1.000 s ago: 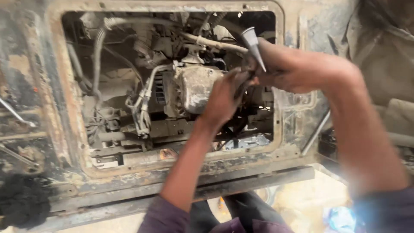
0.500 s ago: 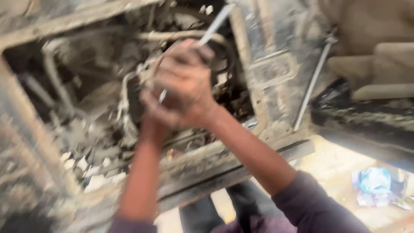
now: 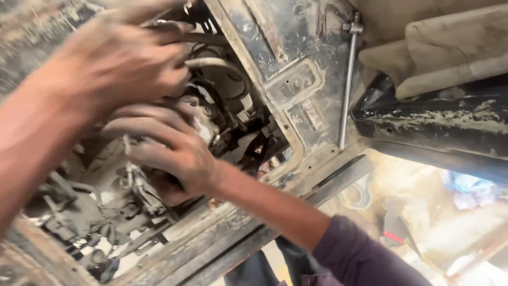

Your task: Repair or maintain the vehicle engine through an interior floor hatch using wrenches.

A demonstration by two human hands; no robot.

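Note:
Both my hands are inside the opening of a dirty metal vehicle panel (image 3: 296,90), over a grimy engine. My left hand (image 3: 121,58) is close to the camera and blurred. It sits near the top of the opening beside a dark hose (image 3: 211,38), and its grip is unclear. My right hand (image 3: 169,151), on a purple-sleeved arm (image 3: 349,254), lies lower. Its fingers curl over a grey engine part (image 3: 135,182) among wires and brackets. No tool shows in either hand.
A long thin metal rod (image 3: 346,85) leans against the panel at the right. Beyond it are a dusty seat cushion (image 3: 450,47) and a black frame beam (image 3: 434,127). Blue cloth (image 3: 468,188) lies on the sandy ground below.
The view has swung left and closer. My hands, joined around a metal tool half a second ago, have separated: left hand up top, right hand lower on the engine. The tool is out of sight.

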